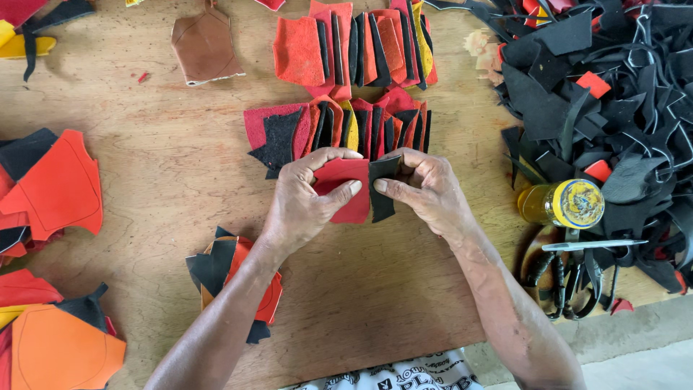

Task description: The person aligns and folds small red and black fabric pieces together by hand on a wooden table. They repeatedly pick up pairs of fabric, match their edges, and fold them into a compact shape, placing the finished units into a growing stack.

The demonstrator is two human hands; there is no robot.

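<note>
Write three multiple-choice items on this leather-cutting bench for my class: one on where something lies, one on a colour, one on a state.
1. Where do the scissors lie?
A. right of the hands, below the glue jar
B. on the brown piece
C. at the left table edge

2. What colours are the two pieces being pressed together?
A. yellow and brown
B. red and black
C. orange and white

3. How is the red piece held?
A. lying free on the table
B. pinched in the left hand, with the right hand gripping the black piece against it
C. clamped in the scissors

Answers: 1 A, the scissors sit under the yellow jar at the right; 2 B, both colours show between the thumbs; 3 B, fingers of both hands close on the pieces.
</note>
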